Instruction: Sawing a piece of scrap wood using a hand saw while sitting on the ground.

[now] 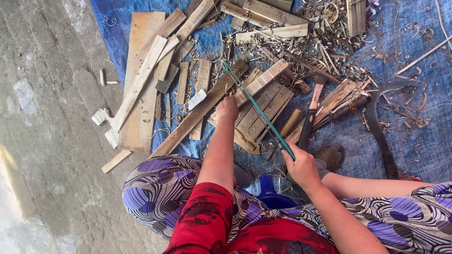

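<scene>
I note the tarp (414, 141) is a strong blue, flecked with pale tan shavings (329, 42); the planks (141, 94) on it run from light straw to weathered grey-brown; the saw frame (256, 108) I see in the right hand (301, 167) is teal green; the sleeve (207, 221) is red with dark mottling; the skirt (155, 188) carries purple and lilac blotches among black-and-white swirling lines; the ground (47, 141) reads dull grey; a curved blade (379, 131) looks dark, near black.

Wood scraps (263, 106) crowd tarp (414, 141); concrete floor (52, 141) left seemingly open.
</scene>
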